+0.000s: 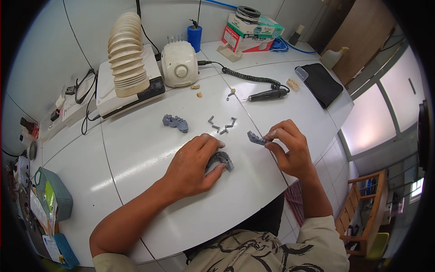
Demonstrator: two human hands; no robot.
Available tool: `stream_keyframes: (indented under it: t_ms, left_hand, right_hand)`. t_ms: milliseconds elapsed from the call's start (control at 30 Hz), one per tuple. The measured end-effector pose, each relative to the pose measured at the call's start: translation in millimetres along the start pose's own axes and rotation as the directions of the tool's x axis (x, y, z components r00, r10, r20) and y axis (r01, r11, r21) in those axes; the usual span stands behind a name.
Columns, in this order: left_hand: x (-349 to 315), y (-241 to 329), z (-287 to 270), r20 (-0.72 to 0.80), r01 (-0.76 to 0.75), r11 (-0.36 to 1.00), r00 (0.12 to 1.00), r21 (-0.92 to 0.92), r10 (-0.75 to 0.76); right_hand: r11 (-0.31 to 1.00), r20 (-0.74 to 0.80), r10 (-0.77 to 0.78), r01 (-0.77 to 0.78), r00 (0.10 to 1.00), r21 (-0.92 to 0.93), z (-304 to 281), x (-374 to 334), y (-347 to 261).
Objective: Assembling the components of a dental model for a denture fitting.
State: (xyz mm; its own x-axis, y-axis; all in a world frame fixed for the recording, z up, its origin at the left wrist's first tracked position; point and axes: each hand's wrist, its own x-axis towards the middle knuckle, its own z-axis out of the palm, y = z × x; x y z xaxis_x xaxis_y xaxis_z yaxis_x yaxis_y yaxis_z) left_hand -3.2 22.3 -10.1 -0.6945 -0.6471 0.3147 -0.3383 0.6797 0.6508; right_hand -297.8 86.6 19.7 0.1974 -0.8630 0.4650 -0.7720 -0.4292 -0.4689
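Observation:
My left hand (194, 164) curls around a grey horseshoe-shaped dental model (222, 157) on the white table, thumb and fingers on its sides. To the right, my right hand (288, 147) pinches a smaller grey dental model piece (256, 138) between thumb and fingers, its row of teeth pointing left. Part of each model is hidden by the fingers. Beyond my left hand lies another grey dental model (175, 123), touched by neither hand. Several small grey angled pegs (225, 128) are scattered between that model and my right hand.
A handpiece (267, 94) with a coiled cord runs to a cream control box (180, 64). Left of it stands a white unit with a ribbed hose (128, 54). A black pouch (322, 85) lies far right, boxes (250, 38) at the back, a green basket (61, 192) at left.

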Motion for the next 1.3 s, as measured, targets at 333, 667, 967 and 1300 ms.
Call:
stream_keyframes:
  t_ms: [333,667,967,1300]
  left_hand:
    - [1.6,-2.4,3.1,-0.029,-0.007,1.0,1.0,0.008,0.007]
    - [-1.7,-4.5,-0.6,0.093,-0.135,0.989,0.986,-0.054,0.139]
    - [-5.1,-7.4,3.5,0.114,-0.15,0.989,0.982,-0.014,0.15]
    - [-2.5,-10.0,1.5,-0.326,0.146,0.981,0.94,0.127,-0.097]
  right_hand:
    - [0.978,0.097,0.12,-0.101,0.988,-0.185,1.7,-23.6,-2.1]
    - [0.992,0.21,-0.124,0.122,0.97,0.022,35.1,78.6,-30.4]
    - [0.926,0.526,-0.101,0.273,0.844,-0.26,131.3,163.6,-60.0]
    - [0.993,0.071,-0.026,0.017,0.997,0.114,3.8,27.0,-34.4]
